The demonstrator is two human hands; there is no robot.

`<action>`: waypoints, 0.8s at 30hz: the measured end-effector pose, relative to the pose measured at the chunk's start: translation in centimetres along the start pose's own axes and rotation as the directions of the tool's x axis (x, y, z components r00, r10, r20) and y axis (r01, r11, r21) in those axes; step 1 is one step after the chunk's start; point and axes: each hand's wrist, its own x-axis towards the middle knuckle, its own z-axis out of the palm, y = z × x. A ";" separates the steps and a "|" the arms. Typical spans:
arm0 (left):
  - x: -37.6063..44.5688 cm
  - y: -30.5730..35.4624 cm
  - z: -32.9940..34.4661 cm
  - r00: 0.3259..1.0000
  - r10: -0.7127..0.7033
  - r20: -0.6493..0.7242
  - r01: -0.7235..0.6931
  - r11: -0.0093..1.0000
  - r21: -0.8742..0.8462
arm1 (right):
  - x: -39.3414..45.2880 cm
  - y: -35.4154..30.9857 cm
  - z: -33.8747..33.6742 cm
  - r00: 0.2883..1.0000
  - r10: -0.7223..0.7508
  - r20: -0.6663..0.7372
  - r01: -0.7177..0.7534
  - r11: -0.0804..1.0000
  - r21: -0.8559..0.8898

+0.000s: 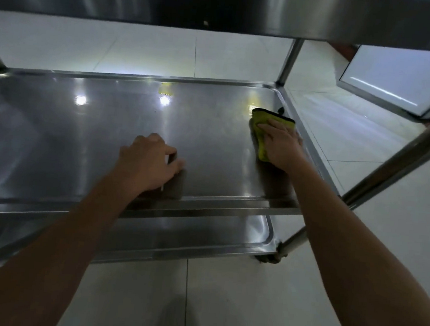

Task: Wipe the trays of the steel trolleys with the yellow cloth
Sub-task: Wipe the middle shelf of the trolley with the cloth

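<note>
The steel trolley's middle tray [81, 135] fills the centre of the head view, shiny and reflecting lights. The yellow cloth [263, 123], edged in black, lies on the tray near its right rim. My right hand [280, 145] presses flat on the cloth with straight fingers. My left hand [149, 161] rests on the tray near the front rim, fingers loosely curled and holding nothing.
The top tray's underside [222, 5] hangs close overhead. A lower tray [202, 237] shows beneath the front rim. Steel posts stand at the back right [291, 61] and front right [401, 158]. A second steel unit [393, 77] stands at the right on the tiled floor [248, 303].
</note>
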 end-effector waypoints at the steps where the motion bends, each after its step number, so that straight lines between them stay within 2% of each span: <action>1: -0.1 0.0 0.1 1.000 0.003 0.011 -0.003 1.000 0.029 | 0.2 1.3 -0.6 1.000 0.022 -0.016 -0.022 1.000 -0.011; 9: -0.3 0.3 0.8 0.999 0.037 -0.009 -0.036 0.997 0.075 | 1.3 2.5 -0.7 0.996 0.068 -0.056 -0.070 0.997 -0.038; 12: -0.2 0.1 1.0 0.999 0.049 0.000 -0.048 0.996 0.076 | 1.8 1.4 -0.3 0.999 0.013 0.044 -0.007 0.991 -0.137; 15: -0.2 0.0 1.2 0.998 0.059 -0.002 -0.059 0.994 0.094 | 2.3 -2.5 1.0 0.998 -0.020 0.066 0.025 0.996 -0.084; 19: -0.6 -0.1 1.5 0.998 0.065 -0.004 -0.065 0.993 0.102 | 3.2 -9.5 3.7 0.980 -0.172 0.103 0.178 0.983 -0.054; 24: -0.8 -0.7 2.2 0.996 0.071 0.045 -0.076 0.988 0.133 | 3.5 -15.6 6.7 0.922 -0.352 0.163 0.356 0.935 0.003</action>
